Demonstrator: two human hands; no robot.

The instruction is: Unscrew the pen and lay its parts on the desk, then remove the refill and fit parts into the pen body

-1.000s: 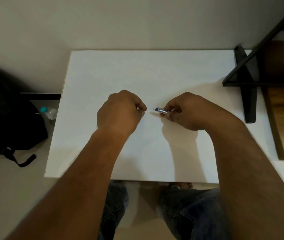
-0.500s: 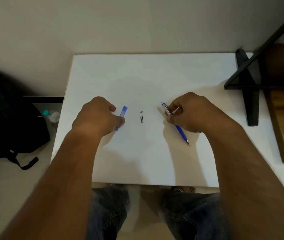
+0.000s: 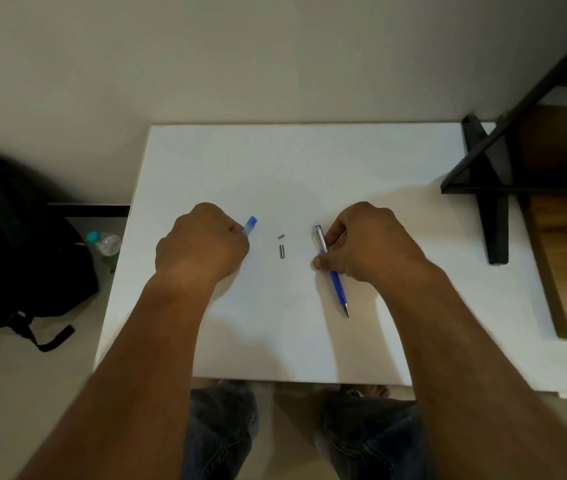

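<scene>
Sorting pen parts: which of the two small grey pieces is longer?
The nearer grey piece, lying upright between the hands; the farther piece is shorter and tilted.

Head view looks steeply down, close over the white table [image 3: 309, 161], facing the wall [image 3: 206, 57].

A black backpack [image 3: 15, 244] slumps on the floor left of the white bench [image 3: 309, 168], a plastic bottle [image 3: 107, 245] just beside it. A black shelf frame [image 3: 489, 188] stands at the bench's right.

Both forearms reached forward, the left hand [image 3: 202, 242] and the right hand [image 3: 365, 242] curled knuckles-up, well apart.
</scene>
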